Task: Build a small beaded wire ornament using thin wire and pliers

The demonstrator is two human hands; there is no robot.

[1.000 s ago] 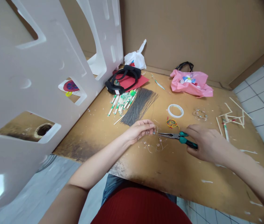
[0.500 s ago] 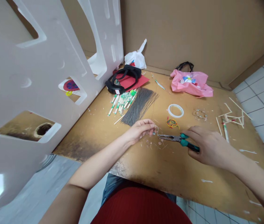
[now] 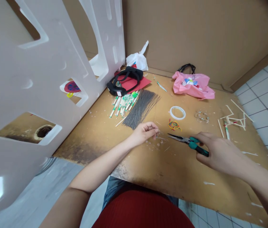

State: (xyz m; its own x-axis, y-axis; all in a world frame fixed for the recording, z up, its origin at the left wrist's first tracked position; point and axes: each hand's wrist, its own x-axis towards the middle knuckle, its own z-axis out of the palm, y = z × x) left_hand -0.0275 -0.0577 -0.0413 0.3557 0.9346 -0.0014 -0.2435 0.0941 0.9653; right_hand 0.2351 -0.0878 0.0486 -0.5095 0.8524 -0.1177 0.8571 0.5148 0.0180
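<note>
My left hand (image 3: 144,132) rests on the brown table (image 3: 148,164), fingers pinched on a thin piece of wire with small beads (image 3: 158,136). My right hand (image 3: 215,150) grips the green handles of needle-nose pliers (image 3: 188,142). The plier tips point left toward the wire, a short gap away. Loose clear beads and wire bits (image 3: 157,145) lie on the table between the hands.
A bundle of grey wires (image 3: 142,107) and paper-wrapped sticks (image 3: 124,103) lie behind my left hand. Rubber bands (image 3: 174,125), a tape roll (image 3: 177,112), a beaded ring (image 3: 202,116), a pink bag (image 3: 193,85), wooden sticks (image 3: 233,120), a black strap (image 3: 124,80) and white foam panels (image 3: 41,79) surround them.
The pliers were touching the wire at my left fingers; my right hand has drawn them back to the right. My left hand has stayed in place.
</note>
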